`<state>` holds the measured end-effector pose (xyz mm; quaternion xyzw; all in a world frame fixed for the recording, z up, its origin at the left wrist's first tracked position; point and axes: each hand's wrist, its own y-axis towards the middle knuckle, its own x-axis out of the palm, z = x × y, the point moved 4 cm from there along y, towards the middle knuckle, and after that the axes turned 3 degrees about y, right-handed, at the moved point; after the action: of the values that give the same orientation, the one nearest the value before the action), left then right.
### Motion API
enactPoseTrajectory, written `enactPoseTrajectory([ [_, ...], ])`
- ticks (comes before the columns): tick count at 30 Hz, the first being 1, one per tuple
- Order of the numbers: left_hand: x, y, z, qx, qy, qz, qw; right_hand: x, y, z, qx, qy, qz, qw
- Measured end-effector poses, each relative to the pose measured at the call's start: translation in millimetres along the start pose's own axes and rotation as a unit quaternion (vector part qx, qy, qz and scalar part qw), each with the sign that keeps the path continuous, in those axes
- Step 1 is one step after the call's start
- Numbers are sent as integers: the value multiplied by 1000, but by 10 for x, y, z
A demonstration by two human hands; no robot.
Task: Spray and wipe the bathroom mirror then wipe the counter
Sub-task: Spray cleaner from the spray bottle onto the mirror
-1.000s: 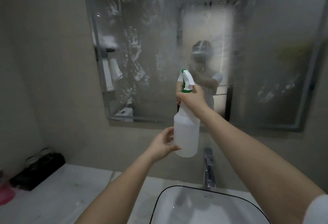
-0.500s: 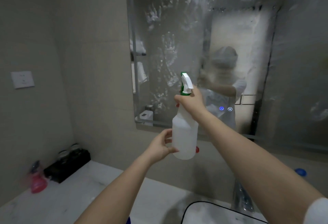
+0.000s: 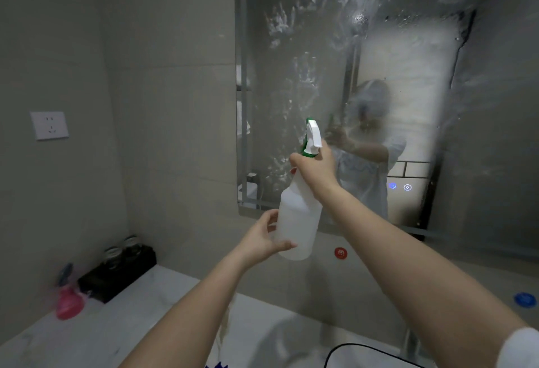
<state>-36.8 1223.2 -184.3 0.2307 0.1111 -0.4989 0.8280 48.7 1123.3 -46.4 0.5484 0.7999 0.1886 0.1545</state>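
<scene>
One large rectangular wall mirror (image 3: 291,76) fills the upper right of the view. Its glass is smeared with white streaks, handprints and running drops, and a blurred reflection of the person shows in it. Below it runs a pale marble-patterned counter (image 3: 131,324), with the dark-rimmed white basin (image 3: 364,356) set in at the lower right edge.

At the back left corner of the counter, against the grey tiled wall, stands a black rectangular box (image 3: 116,277) with round lids on top. A small pink bottle (image 3: 68,305) stands just beside it, blurred.

Held in the air in front of the mirror's lower left part, well above the counter, is a translucent white plastic spray bottle (image 3: 297,221) with a white and green trigger head. It is tilted, the nozzle aimed at the glass. The right hand (image 3: 316,168) grips its neck under the trigger head. The left hand (image 3: 262,239) holds the lower body, thumb across the front and fingers curled behind.

A white wall socket (image 3: 49,125) sits on the left wall. On the wall under the mirror are a round red sticker (image 3: 340,252) and, far right, a round blue sticker (image 3: 525,299). Two small lit buttons (image 3: 407,187) glow in the mirror.
</scene>
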Motion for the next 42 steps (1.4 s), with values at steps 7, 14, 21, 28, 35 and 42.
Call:
enactPoseTrajectory([
  [7, -156, 35, -32, -12, 6, -21, 1000, 197, -58, -63, -1, -19, 40, 999],
  [14, -269, 62, -92, 2, 15, -31, 999, 301, -162, -92, -16, -7, 27, 999],
  [21, -455, 66, -102, 45, 4, 7, 999, 507, -208, -292, -34, -5, 32, 999],
  [28, -690, 69, -167, 54, -9, 7, 998, 658, -198, -364, -11, -50, 76, 996],
  [35, -887, 126, -290, 50, -18, 8, 999, 881, -199, -298, -46, -6, 34, 998],
  [42, -729, -69, -649, 6, -30, -21, 999, 980, -306, 64, 30, -22, 3, 999],
])
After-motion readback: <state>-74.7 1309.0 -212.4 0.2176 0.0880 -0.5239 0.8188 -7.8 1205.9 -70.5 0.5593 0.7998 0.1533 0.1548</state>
